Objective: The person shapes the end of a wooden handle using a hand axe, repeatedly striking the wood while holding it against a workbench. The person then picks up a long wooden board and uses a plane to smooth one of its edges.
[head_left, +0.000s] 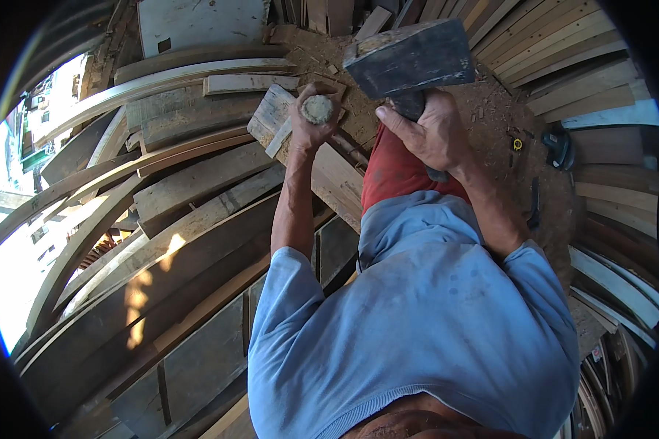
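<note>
My left hand [312,134] is closed around an upright tool handle [317,110], whose round, pale, worn end faces up. The tool's lower part is hidden beneath the hand. Under and beside that hand lies a slanting wooden board [335,178], with its far end greyish and worn. To the right, my right hand [444,132] grips the dark handle of a mallet [411,64]. The mallet's big block-shaped head, dark with a worn tan end, is raised beyond my red-clad leg. A gap separates it from the round handle end.
Long planks [198,192] are stacked on the left, and more boards [556,44] lie at the upper right. A small yellow round object [518,145] and a teal-and-black power tool [558,148] sit on the ground at right. A whitish panel [205,25] stands at the back.
</note>
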Tool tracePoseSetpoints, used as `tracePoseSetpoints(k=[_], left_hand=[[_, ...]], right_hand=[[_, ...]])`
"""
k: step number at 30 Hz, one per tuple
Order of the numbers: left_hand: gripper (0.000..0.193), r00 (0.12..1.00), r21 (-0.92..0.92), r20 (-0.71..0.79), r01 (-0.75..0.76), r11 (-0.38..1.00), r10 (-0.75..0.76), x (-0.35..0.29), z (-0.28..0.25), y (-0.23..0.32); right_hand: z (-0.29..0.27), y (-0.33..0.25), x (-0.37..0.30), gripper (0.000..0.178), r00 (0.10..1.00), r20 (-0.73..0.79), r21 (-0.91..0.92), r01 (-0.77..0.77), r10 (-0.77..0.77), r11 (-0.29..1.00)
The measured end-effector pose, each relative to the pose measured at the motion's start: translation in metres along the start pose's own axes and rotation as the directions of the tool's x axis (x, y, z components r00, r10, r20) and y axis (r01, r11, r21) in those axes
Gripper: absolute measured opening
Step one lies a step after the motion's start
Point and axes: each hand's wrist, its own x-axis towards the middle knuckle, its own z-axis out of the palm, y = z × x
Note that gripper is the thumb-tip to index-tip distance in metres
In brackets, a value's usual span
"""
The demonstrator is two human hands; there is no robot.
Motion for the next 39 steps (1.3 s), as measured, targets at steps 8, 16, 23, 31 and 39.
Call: tracePoseSetpoints(k=[8,16,23,31,39], left_hand=[[0.029,0.988,-0.035,-0.027,-0.155,0.987,0.154,-0.007,-0.017,0.0],[0.027,0.913,0.265,0.215,-0.396,0.879,0.346,-0.035,-0.03,-0.019],[0.024,0.88,0.267,0.232,-0.468,0.842,0.416,-0.045,-0.034,-0.028],[0.028,0.984,0.073,0.094,-0.16,0.984,0.153,-0.078,-0.04,-0.024],[0.017,0.867,-0.045,-0.483,-0.167,0.985,0.125,-0.056,-0.009,-0.002]], right_hand=[[0.043,0.023,0.003,0.027,0.991,-0.007,-0.116,0.129,-0.131,0.985],[0.059,0.035,0.002,0.02,0.957,0.277,-0.409,0.039,0.083,0.912],[0.069,0.033,0.008,0.018,0.933,0.338,-0.496,0.067,0.122,0.866],[0.077,0.031,0.003,0.032,0.881,0.436,-0.512,0.078,0.181,0.855],[0.077,0.042,-0.02,0.038,0.922,0.349,-0.063,-0.156,0.168,0.986]])
